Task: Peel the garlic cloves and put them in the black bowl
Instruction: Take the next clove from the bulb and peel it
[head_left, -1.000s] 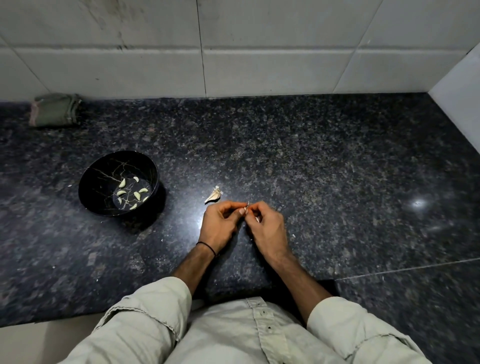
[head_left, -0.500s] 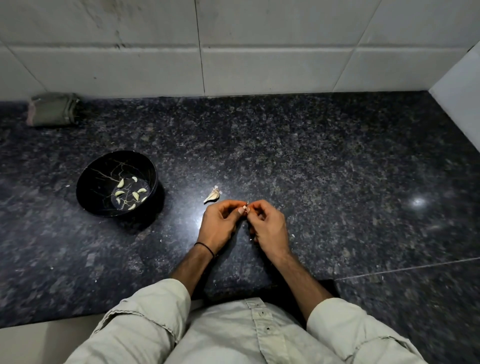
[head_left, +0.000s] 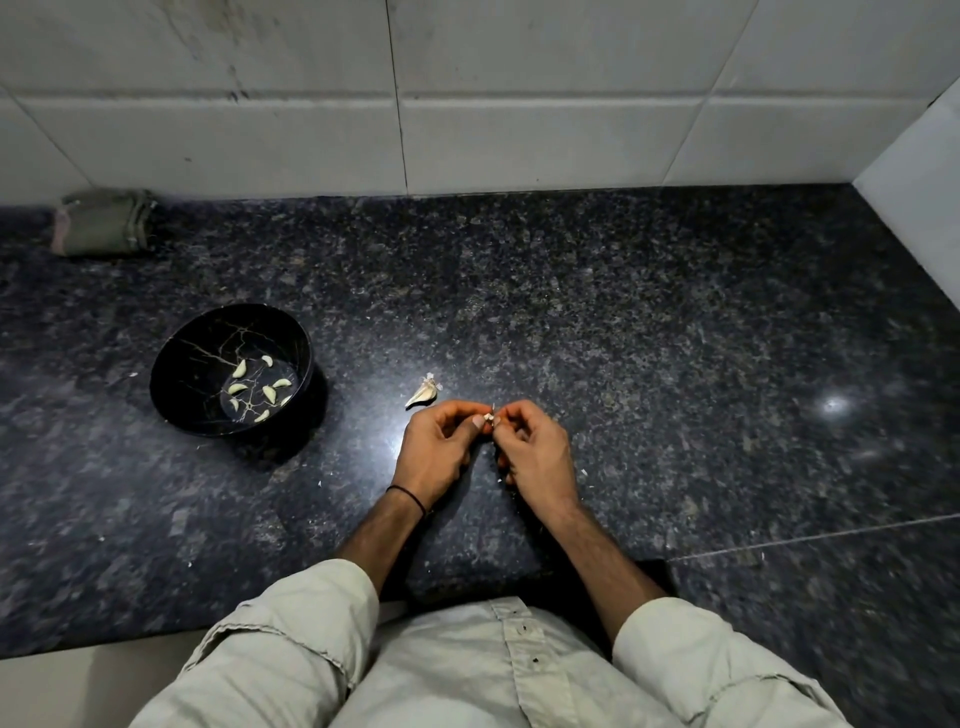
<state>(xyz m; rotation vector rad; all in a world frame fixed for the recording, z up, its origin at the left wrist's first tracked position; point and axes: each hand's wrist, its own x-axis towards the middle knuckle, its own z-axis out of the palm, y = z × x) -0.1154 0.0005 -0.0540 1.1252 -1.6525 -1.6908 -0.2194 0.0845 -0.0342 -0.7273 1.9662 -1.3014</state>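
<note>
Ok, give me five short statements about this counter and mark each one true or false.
1. The black bowl holds several peeled cloves. True.
2. The left hand and the right hand pinch one small garlic clove between them. True.
3. The bowl stands to the right of the hands. False: it stands to their left on the counter.
4. A dark wristband is on the right wrist. False: the wristband is on the left wrist.
5. A loose garlic piece lies on the counter just beyond the left hand. True.
</note>
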